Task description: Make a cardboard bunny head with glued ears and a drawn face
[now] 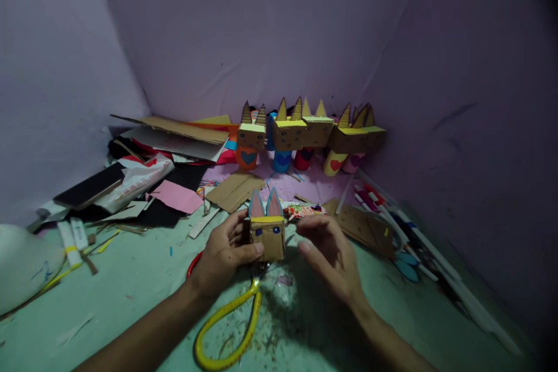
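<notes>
My left hand (227, 249) grips a small cardboard animal head (271, 239) by its left side, with the thumb across its front. The head has two pointed ears, pink inside with blue edges, a yellow top strip and two dark blue eyes. My right hand (330, 253) hovers just to the right of it, fingers curved and apart from the thumb, holding nothing. Below the cardboard head lie scissors with a yellow handle loop (203, 334) and a red one; their blades are hidden.
Several finished cardboard animal figures (282, 138) stand along the back wall. Stacked cardboard sheets (183, 128), a pink paper piece (178, 196) and a black phone-like slab (89, 186) lie at left. Markers (370, 195) line the right wall. A white rounded object (26, 267) sits at far left.
</notes>
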Demonstrator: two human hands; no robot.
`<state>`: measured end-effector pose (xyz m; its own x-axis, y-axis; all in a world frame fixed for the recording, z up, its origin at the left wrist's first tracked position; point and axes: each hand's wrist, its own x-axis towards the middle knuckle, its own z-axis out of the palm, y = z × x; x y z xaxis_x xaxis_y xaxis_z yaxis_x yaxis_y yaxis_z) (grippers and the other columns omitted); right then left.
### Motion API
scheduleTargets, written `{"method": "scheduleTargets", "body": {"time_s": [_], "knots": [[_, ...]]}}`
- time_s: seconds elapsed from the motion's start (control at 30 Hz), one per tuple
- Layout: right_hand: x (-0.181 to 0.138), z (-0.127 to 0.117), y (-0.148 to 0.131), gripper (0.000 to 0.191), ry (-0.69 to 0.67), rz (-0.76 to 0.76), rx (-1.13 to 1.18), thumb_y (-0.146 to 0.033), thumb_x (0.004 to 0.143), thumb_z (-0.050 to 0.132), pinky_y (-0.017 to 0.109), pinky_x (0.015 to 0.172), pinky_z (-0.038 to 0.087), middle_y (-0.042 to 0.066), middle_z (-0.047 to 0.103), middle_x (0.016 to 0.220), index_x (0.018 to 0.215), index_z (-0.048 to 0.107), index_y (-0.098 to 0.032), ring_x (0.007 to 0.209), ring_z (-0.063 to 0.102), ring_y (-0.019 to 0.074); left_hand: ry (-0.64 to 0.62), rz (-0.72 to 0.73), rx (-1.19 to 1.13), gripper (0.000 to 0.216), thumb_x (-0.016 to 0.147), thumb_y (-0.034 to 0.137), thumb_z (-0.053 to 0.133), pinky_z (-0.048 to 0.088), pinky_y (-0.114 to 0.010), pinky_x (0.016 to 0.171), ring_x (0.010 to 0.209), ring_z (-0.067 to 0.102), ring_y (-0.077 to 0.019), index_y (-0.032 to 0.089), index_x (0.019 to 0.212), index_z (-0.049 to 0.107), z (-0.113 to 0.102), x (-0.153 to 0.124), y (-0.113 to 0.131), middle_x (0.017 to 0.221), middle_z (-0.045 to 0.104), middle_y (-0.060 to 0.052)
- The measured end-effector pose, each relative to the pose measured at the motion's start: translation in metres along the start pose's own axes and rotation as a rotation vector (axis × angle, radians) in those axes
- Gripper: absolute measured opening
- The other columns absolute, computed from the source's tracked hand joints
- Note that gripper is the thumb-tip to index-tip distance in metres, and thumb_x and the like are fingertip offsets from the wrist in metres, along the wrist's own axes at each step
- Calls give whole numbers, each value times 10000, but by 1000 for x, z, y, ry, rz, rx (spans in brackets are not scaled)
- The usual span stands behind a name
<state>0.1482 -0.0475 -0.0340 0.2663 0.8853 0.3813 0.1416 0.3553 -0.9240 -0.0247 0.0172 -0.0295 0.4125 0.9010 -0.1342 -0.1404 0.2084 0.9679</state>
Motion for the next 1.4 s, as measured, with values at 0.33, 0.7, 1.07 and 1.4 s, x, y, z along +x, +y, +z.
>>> {"method": "scheduleTargets", "body": {"time_s": [0.33,0.7,1.07,1.4], "knots": [[2,14,19,600,-78,444,491,-226,596,729,368,742,484,35,670,954,1135,469,-266,820,655,223,-40,61,95,653,568,209,741,466,-365,898,1055,602,-282,137,1166,488,11,-10,4,1107,662,-114],[4,15,14,591,-27,429,454,-168,537,677,275,638,436,-30,615,763,1092,491,-242,697,592,173,-17,113,263,635,595,226,709,479,-390,872,1024,615,-293,149,1188,497,15,-16,4,1118,658,-114],[3,14,0,596,-15,572,671,-89,514,546,252,551,404,10,644,874,1090,530,-243,679,596,170,14,24,20,638,535,196,770,496,-347,854,1012,630,-282,146,1128,539,13,-11,6,1053,694,-99],[2,14,7,551,-11,532,542,-148,582,674,265,595,429,-11,627,825,1102,511,-230,724,611,181,-40,56,45,600,566,159,753,495,-336,856,988,640,-260,159,1126,537,17,-15,3,1053,696,-82]]}}
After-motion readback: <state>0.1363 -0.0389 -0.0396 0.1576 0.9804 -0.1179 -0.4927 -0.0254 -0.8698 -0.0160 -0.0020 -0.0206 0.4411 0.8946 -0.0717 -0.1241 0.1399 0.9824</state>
